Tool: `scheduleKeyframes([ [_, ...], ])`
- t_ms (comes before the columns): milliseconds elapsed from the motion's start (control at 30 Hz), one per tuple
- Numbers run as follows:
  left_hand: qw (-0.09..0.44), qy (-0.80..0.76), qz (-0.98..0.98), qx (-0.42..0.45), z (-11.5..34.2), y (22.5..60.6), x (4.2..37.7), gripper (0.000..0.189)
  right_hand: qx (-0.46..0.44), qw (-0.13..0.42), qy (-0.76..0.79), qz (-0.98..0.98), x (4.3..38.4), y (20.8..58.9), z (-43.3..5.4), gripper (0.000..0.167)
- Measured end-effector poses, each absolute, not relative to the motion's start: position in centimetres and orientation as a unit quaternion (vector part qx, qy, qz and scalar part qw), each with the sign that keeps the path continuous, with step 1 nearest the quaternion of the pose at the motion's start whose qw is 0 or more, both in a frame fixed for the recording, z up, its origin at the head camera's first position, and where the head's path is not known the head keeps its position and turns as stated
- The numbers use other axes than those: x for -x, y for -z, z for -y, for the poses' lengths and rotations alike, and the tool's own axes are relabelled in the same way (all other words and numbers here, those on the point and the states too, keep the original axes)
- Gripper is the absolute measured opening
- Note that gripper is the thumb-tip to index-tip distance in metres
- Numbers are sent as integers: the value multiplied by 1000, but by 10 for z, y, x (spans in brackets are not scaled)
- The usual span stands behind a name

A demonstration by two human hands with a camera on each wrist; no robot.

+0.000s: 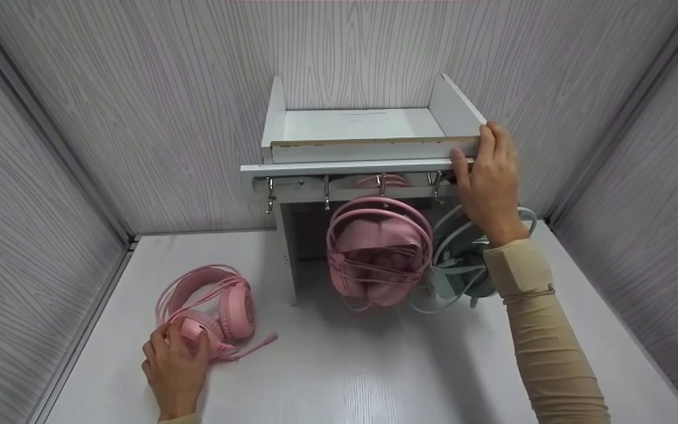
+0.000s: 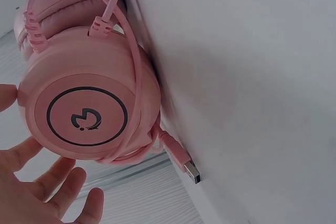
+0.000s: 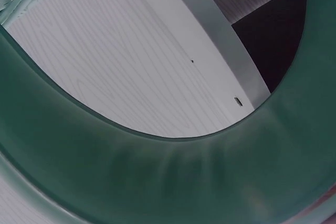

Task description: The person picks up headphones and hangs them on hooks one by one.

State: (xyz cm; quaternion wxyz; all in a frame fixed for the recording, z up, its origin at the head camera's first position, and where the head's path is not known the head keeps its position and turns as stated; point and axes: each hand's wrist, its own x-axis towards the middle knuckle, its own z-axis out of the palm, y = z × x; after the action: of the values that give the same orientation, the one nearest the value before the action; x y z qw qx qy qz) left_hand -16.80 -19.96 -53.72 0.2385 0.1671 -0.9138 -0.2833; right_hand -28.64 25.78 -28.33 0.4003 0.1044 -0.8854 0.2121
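Observation:
On the tabletop at left lies a pink headset (image 1: 236, 312) with a microphone boom. My left hand (image 1: 177, 365) is at its near ear cup, thumb and index finger on either side. In the left wrist view, fingertips touch the rim of the ear cup (image 2: 86, 116) while the other fingers spread loosely apart from it. At the upper right, my right hand (image 1: 492, 176) grips the corner of a white shelf (image 1: 368, 154), thumb at its front and fingers over the side panel. The right wrist view shows no hand, only a green headband (image 3: 173, 177) close up.
A metal-hook rail (image 1: 351, 169) runs along the shelf front. A second pink headset (image 1: 380, 235) hangs in the middle; a green headset (image 1: 462, 265) hangs at right, under my right arm. A USB plug (image 2: 191, 170) sticks out beside the left headset. Wood-grain walls (image 1: 139, 118) enclose the table.

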Motion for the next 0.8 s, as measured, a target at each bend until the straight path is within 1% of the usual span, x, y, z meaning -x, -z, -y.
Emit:
scheduleKeyframes([
  [267,202,291,916,-188,202,539,169,54,-103,404,-214,883,286,284,-257,60],
  [500,231,312,903,-183,203,542,168,58,-112,410,-211,880,288,285,-258,59],
  [667,221,349,889,-199,202,538,169,53,-110,408,-213,881,288,285,-258,59],
  [800,222,372,878,-202,203,537,171,54,-106,408,-215,881,288,285,-258,59],
])
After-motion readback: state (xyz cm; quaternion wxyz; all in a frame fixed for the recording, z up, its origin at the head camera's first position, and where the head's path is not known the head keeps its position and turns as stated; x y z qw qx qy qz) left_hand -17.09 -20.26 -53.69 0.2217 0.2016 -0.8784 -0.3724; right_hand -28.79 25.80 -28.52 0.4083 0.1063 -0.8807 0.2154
